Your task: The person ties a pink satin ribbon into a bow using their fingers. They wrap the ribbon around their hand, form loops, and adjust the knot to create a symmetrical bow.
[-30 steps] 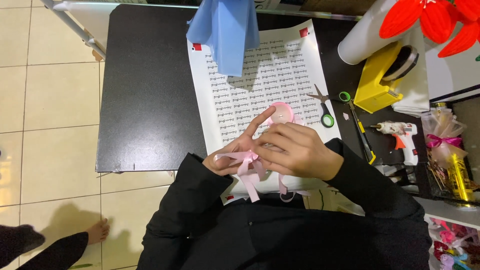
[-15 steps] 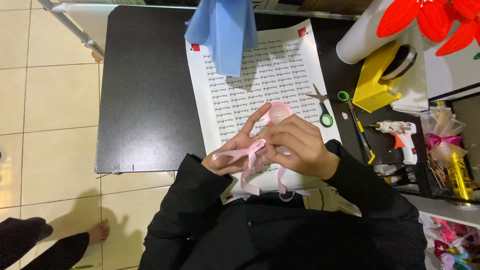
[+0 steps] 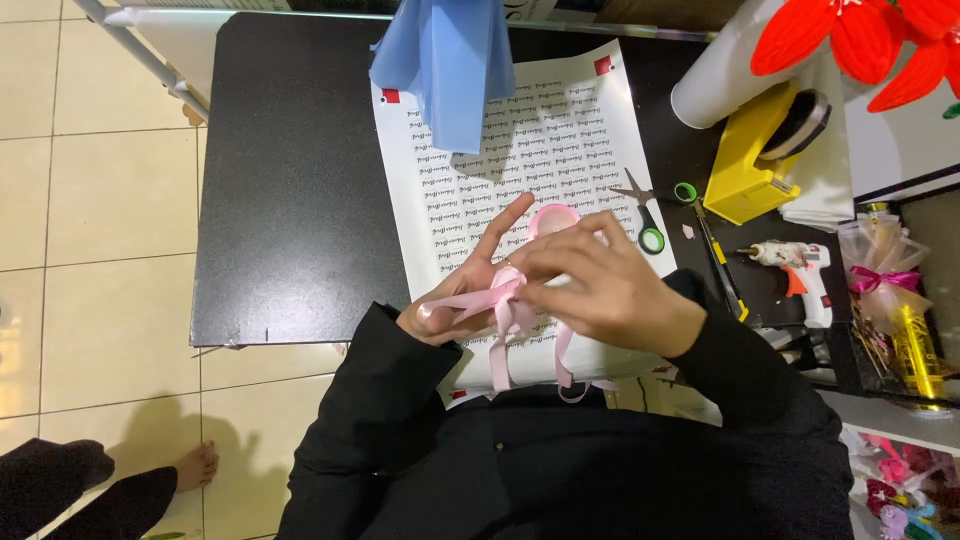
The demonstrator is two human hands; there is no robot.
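Both hands, left hand [image 3: 470, 290] and right hand [image 3: 600, 285], pinched the pink ribbon [image 3: 505, 305] mid-bow over the printed sheet [image 3: 560, 130]; next seemingly called for cinching the knot.

Black tabletop [image 3: 290, 190], cream tiled floor [image 3: 95, 250] with soft shadows, metal frame leg [image 3: 140, 55] at upper left

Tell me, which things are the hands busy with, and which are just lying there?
In use:
- pink ribbon, pinched by left hand and right hand
- printed paper sheet beneath

Lying about:
- scissors
- glue gun
- yellow tape dispenser
- blue sheet
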